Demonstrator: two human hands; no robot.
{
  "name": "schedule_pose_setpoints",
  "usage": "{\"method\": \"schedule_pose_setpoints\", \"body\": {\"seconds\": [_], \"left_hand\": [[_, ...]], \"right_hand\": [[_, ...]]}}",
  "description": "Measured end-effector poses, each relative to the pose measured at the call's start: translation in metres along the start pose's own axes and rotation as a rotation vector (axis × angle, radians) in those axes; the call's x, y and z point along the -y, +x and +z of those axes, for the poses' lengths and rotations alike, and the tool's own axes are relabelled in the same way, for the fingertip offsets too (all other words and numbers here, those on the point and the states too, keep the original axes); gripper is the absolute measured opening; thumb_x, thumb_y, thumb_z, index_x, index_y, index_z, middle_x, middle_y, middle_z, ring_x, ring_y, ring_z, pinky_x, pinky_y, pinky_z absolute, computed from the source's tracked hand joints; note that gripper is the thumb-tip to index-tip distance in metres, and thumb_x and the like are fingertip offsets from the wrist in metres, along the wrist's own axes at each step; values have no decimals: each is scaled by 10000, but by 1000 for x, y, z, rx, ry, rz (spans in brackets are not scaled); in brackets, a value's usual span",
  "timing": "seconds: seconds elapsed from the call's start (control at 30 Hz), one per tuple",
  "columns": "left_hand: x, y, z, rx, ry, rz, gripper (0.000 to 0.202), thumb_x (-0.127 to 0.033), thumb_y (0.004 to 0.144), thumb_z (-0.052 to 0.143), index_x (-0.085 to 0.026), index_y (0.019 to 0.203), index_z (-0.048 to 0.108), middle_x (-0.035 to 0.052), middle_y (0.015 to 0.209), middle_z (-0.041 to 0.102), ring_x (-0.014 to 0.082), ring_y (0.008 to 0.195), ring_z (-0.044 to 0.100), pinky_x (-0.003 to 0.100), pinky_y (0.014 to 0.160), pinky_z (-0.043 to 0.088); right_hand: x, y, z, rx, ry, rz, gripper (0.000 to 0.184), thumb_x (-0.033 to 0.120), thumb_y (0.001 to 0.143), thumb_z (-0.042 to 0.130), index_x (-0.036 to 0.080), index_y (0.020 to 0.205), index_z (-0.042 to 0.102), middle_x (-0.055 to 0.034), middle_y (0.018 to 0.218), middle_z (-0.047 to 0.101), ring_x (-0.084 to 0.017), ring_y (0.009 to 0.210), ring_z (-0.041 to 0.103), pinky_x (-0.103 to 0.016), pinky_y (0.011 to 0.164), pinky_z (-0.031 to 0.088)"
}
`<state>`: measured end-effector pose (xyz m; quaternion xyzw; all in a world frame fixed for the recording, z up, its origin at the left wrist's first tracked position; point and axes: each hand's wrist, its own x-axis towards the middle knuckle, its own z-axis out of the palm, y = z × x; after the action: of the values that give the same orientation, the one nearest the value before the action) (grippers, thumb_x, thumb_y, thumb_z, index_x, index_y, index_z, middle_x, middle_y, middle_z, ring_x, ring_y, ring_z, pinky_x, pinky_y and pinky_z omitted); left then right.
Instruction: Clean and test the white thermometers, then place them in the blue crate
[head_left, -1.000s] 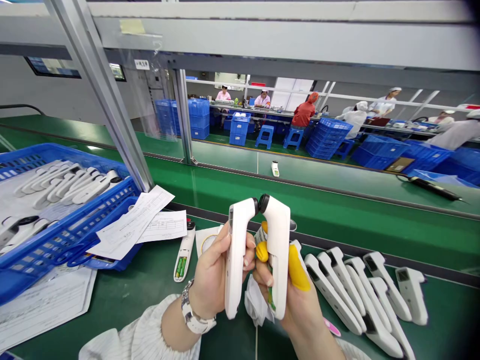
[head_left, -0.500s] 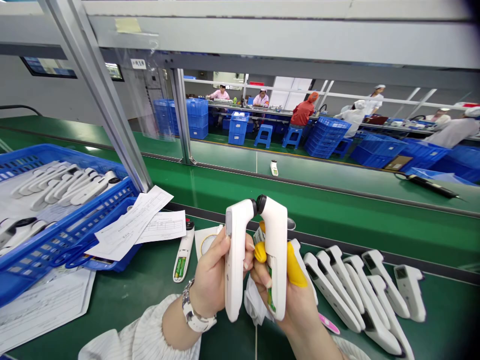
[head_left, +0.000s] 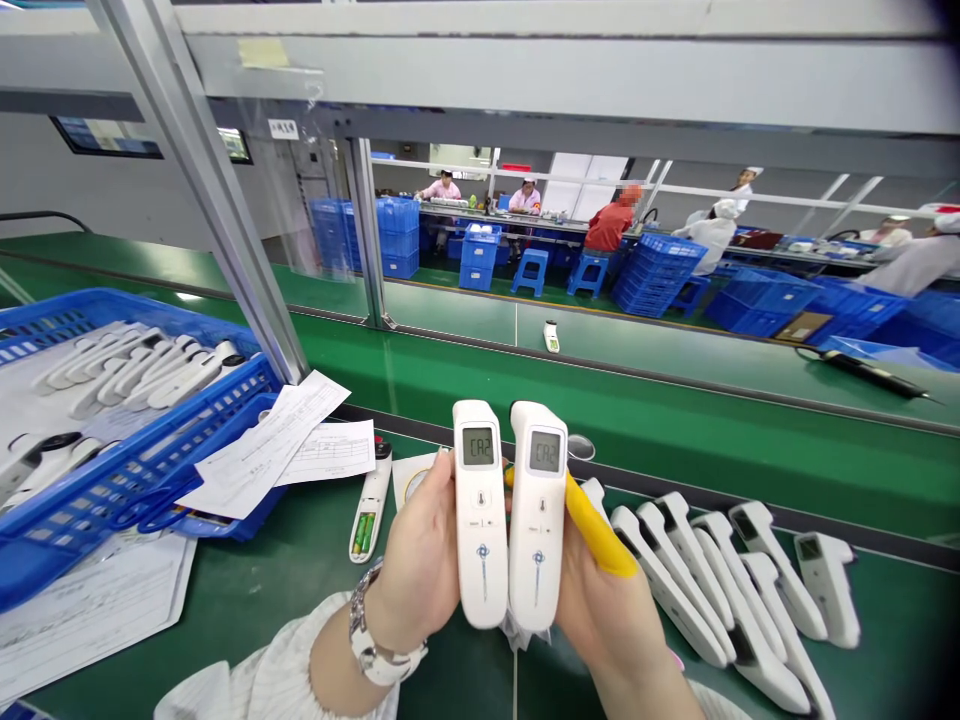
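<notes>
I hold two white infrared thermometers upright, side by side, their lit displays facing me. My left hand (head_left: 420,560) is closed round the left thermometer (head_left: 478,520). My right hand (head_left: 600,600), with a yellow finger cot (head_left: 596,530) on the forefinger, is closed round the right thermometer (head_left: 537,520). Both screens show the same reading. A bit of white cloth shows below them, in the right hand.
A row of several white thermometers (head_left: 720,590) lies to the right on the green bench. A blue basket (head_left: 127,460) with more units stands at left, papers (head_left: 285,450) beside it. One opened unit with batteries (head_left: 367,510) lies ahead. Workers sit beyond the conveyor (head_left: 675,400).
Both thermometers have been turned from nose-to-nose, seen side-on, to facing me with their displays lit.
</notes>
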<state>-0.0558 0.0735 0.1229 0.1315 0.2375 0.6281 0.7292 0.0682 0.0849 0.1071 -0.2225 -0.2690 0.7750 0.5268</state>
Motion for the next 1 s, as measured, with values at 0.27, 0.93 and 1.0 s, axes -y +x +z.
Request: {"method": "schedule_pose_setpoints", "body": {"seconds": [0.27,0.93,1.0], "left_hand": [[2,3,-1,22,-2,-19,310,-332,887,436,-125,943,660,79,893,697,250,956,631,386,913,454],[5,9,-4,-5,78,-8,258,-302,855,500,-151,1017,632,89,982,681,265,953,624,428,887,465],[5,11,-6,3,77,4,249,-295,867,479,-142,983,637,86,998,677,251,944,626,410,895,462]], "right_hand": [[-1,4,1,-37,56,-2,209,368,769,619,283,940,706,-2,965,725,-266,1088,587,-443,998,409],[1,9,-4,-32,57,-39,247,386,791,597,278,990,696,2,1044,707,-240,1160,536,-409,1046,359],[1,8,-4,-16,67,-43,240,378,817,570,277,995,695,3,1035,710,-233,1154,541,-407,1050,355]]}}
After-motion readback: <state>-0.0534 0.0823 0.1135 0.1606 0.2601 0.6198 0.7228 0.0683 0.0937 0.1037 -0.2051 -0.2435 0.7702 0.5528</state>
